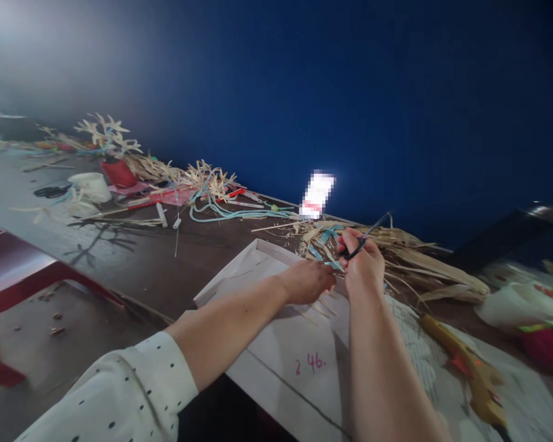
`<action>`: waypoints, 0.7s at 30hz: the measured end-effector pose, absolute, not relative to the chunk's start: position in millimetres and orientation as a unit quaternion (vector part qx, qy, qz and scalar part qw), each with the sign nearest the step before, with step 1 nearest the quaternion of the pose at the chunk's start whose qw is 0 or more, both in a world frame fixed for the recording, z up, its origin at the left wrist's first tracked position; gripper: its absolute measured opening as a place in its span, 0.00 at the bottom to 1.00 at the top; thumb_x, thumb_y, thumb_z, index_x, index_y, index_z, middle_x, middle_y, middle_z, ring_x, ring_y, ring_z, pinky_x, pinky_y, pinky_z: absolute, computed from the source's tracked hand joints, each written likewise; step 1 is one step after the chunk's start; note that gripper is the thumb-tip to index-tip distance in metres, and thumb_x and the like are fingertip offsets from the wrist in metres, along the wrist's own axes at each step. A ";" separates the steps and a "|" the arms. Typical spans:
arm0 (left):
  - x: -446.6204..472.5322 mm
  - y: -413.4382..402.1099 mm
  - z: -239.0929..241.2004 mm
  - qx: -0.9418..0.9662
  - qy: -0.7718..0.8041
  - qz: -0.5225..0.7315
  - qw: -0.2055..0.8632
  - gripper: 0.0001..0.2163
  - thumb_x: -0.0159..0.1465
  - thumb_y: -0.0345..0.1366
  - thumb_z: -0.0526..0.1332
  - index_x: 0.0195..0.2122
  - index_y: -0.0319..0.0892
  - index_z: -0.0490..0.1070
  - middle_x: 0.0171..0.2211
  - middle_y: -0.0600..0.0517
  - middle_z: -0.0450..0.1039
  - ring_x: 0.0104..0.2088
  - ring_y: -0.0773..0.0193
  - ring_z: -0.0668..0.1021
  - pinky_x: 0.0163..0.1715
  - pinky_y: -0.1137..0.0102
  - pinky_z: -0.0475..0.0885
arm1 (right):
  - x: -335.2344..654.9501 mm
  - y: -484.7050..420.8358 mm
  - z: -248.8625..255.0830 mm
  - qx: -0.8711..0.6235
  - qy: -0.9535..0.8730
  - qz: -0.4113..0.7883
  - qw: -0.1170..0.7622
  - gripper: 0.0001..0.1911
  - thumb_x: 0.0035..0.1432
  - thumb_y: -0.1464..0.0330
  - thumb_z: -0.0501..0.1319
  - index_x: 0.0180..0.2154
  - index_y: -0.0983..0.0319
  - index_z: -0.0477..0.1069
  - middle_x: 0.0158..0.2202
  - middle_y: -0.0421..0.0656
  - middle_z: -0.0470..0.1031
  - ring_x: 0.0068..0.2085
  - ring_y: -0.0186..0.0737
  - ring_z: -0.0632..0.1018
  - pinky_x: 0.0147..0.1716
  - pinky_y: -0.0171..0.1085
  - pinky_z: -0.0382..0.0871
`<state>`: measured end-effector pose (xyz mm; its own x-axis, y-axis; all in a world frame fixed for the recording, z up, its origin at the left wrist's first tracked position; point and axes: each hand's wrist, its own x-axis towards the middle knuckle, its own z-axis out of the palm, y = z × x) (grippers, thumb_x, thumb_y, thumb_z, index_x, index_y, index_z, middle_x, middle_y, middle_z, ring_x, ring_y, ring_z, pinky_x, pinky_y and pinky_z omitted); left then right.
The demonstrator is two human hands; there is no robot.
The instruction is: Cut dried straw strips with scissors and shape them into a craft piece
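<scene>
My right hand [363, 261] is closed around a pair of dark scissors [373, 230], whose blades point up and away to the right. Just left of it, my left hand [308, 282] is turned down with its fingers curled together over the white paper [286, 362]. What those fingers hold, if anything, is hidden. A few thin pale strips [323, 306] lie on the paper under them. Beyond both hands are light blue strips [329, 234] and straw-coloured scraps. Long dried husks [433, 267] stretch to the right of my right hand.
A yellow glue gun [474, 374] lies on paper at the right. Light blue cords [221, 213], a white cup [91, 186] and dried-leaf flowers [209, 179] spread along the table. A phone with a bright screen [317, 195] stands at the dark blue wall. A red stool [23, 276] is at the left.
</scene>
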<state>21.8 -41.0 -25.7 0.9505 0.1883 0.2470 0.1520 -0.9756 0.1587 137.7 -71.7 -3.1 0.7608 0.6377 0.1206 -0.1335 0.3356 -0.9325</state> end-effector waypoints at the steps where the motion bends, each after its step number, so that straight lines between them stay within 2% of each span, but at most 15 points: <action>1: 20.9 -38.9 -25.4 0.982 0.095 0.136 0.090 0.08 0.60 0.34 0.53 0.33 0.40 0.71 0.36 0.47 0.71 0.38 0.61 0.73 0.37 0.69 0.66 | 138.8 -72.1 -3.0 -0.520 -0.243 0.243 0.782 0.18 0.37 0.66 0.69 0.34 0.64 0.71 0.23 0.41 0.73 0.21 0.29 0.69 0.11 0.23 0.54; 5: 14.3 -23.3 -19.4 0.952 0.146 0.194 0.188 0.08 0.59 0.34 0.54 0.33 0.40 0.71 0.36 0.48 0.71 0.37 0.64 0.72 0.37 0.71 0.66 | 145.2 -73.7 -1.8 -0.515 -0.231 0.220 0.795 0.20 0.36 0.63 0.70 0.34 0.63 0.71 0.24 0.40 0.73 0.21 0.29 0.70 0.12 0.24 0.55; 8: 11.7 -11.8 -14.2 0.877 0.239 0.292 0.297 0.07 0.57 0.35 0.57 0.32 0.39 0.71 0.33 0.49 0.71 0.36 0.64 0.72 0.37 0.71 0.67 | 148.3 -73.9 -2.8 -0.525 -0.211 0.215 0.796 0.21 0.35 0.63 0.70 0.35 0.62 0.72 0.24 0.40 0.73 0.21 0.29 0.69 0.13 0.24 0.56; 12: 14.4 -6.7 -10.0 0.658 0.286 0.302 0.628 0.08 0.58 0.36 0.58 0.33 0.36 0.67 0.31 0.49 0.73 0.30 0.68 0.74 0.31 0.73 0.69 | 145.0 -72.5 -6.5 -0.522 -0.249 0.250 0.777 0.21 0.37 0.65 0.70 0.37 0.61 0.72 0.28 0.41 0.75 0.24 0.30 0.71 0.15 0.24 0.57; 14: 15.5 -7.6 -8.3 0.567 0.278 0.300 0.715 0.10 0.56 0.38 0.60 0.32 0.36 0.66 0.32 0.48 0.73 0.29 0.70 0.74 0.30 0.74 0.69 | 140.7 -72.0 -7.1 -0.513 -0.263 0.280 0.768 0.22 0.37 0.66 0.70 0.39 0.60 0.72 0.27 0.40 0.74 0.24 0.29 0.71 0.16 0.24 0.57; 17: 15.2 -10.0 -6.6 0.511 0.268 0.302 0.759 0.15 0.51 0.42 0.65 0.32 0.35 0.67 0.31 0.48 0.73 0.28 0.71 0.74 0.29 0.75 0.69 | 134.3 -72.2 -6.4 -0.495 -0.264 0.345 0.753 0.23 0.38 0.67 0.71 0.40 0.58 0.72 0.26 0.38 0.73 0.23 0.28 0.70 0.17 0.25 0.58; 21: 14.9 -11.8 -6.6 0.510 0.263 0.306 0.760 0.18 0.47 0.44 0.67 0.30 0.36 0.67 0.30 0.49 0.73 0.27 0.71 0.74 0.29 0.74 0.69 | 131.4 -72.5 -6.6 -0.469 -0.282 0.388 0.741 0.24 0.39 0.67 0.70 0.42 0.58 0.71 0.26 0.37 0.72 0.23 0.27 0.69 0.19 0.27 0.60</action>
